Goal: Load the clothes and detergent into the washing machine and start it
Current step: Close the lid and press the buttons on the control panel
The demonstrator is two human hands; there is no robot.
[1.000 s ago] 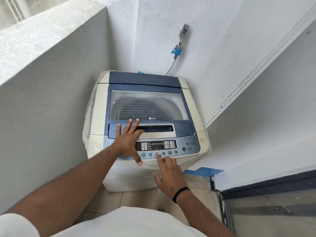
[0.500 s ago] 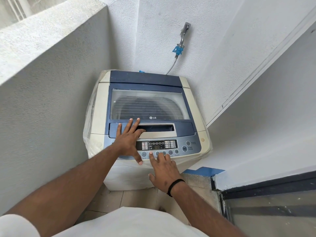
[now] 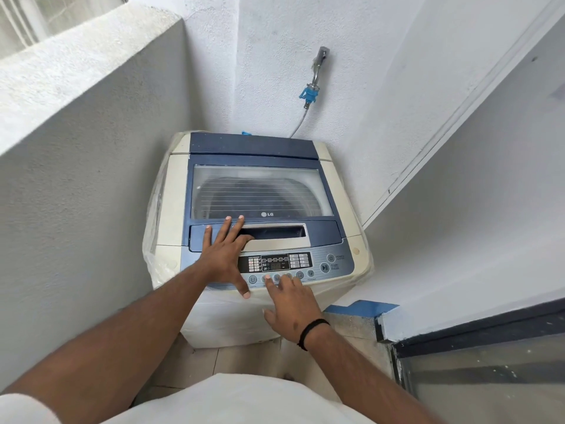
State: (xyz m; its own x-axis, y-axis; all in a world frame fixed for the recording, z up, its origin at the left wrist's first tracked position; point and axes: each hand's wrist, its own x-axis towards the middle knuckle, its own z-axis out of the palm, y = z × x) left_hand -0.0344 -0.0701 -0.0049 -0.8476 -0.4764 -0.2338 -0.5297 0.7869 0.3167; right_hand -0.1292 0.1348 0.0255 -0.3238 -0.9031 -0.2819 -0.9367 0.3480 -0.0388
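A cream and blue top-loading washing machine (image 3: 174, 203) stands in a corner with its clear lid (image 3: 260, 191) closed; dark shapes show dimly through it. My left hand (image 3: 224, 255) lies flat with fingers spread on the lid's front edge, beside the recessed handle (image 3: 275, 234). My right hand (image 3: 290, 301) reaches to the control panel (image 3: 324, 264), its index fingertip on a round button in the lower row, left of centre. The panel's small display (image 3: 275, 264) sits between the two hands. No detergent is in view.
A rough wall (image 3: 76, 148) hems the machine on the left, and a white wall with a tap (image 3: 319, 61) and blue hose connector (image 3: 308, 94) stands behind. A raised ledge with a blue edge (image 3: 363, 309) and a dark-framed glass panel (image 3: 489, 377) lie at the right.
My right hand slid left along the lower row of panel buttons, its index finger now on a button further left. My left hand stayed flat on the lid.
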